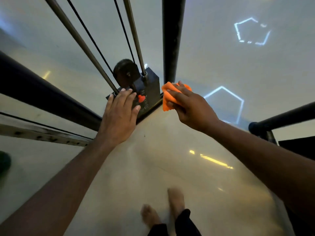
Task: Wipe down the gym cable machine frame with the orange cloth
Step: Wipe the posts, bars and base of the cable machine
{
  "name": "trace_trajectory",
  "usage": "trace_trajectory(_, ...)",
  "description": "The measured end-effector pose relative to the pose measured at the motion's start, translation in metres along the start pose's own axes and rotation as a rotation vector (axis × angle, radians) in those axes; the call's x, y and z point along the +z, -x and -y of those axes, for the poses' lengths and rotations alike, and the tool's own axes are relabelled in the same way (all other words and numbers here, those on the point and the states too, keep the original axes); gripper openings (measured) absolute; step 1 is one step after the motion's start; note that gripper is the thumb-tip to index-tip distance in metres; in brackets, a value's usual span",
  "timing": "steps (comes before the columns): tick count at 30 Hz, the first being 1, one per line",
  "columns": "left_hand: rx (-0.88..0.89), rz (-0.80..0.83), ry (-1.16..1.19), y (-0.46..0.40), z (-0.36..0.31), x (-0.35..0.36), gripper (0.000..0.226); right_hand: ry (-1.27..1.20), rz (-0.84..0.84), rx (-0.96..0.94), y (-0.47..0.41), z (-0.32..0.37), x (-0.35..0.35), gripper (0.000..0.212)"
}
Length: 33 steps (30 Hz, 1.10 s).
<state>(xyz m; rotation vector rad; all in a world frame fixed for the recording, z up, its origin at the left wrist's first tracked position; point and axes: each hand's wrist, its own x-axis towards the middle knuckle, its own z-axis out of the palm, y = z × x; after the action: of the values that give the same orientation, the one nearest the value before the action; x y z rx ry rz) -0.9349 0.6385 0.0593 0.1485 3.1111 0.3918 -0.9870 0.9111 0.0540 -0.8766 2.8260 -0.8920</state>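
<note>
your right hand grips the orange cloth at the foot of the black upright post, whose long axis runs away from you. left hand rests flat, fingers straight, on the weight stack, just left of the cloth.

The orange cloth sits bunched at frame centre. It touches the black upright frame post at its foot.

Orange cloth in right hand
</note>
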Motion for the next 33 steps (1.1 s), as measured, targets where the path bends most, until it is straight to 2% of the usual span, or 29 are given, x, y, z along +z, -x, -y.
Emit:
trace_trajectory(5,0.092,-0.12,-0.088,-0.017,-0.02,-0.188,0.052,0.07,-0.125,-0.114,-0.046,0.101,-0.15,0.059)
trace_trajectory(14,0.261,-0.435,-0.312,-0.009,-0.061,-0.515,0.057,0.223,-0.409,-0.354,-0.108,0.295,-0.391,0.058)
trace_trajectory(20,0.317,-0.674,-0.353,0.018,-0.086,-0.707,0.057,0.349,-0.651,-0.577,-0.137,0.435,-0.531,0.045)
trace_trajectory(24,0.308,-0.807,-0.363,0.036,-0.09,-0.805,0.062,0.335,-0.761,-0.593,-0.147,0.515,-0.6,0.054)
trace_trajectory(29,0.278,-0.936,-0.41,0.034,-0.08,-0.899,0.062,0.318,-0.893,-0.702,-0.171,0.593,-0.667,0.052)
trace_trajectory(33,0.226,-1.036,-0.435,0.02,-0.072,-0.958,0.063,0.3,-0.912,-0.741,-0.222,0.63,-0.707,0.059)
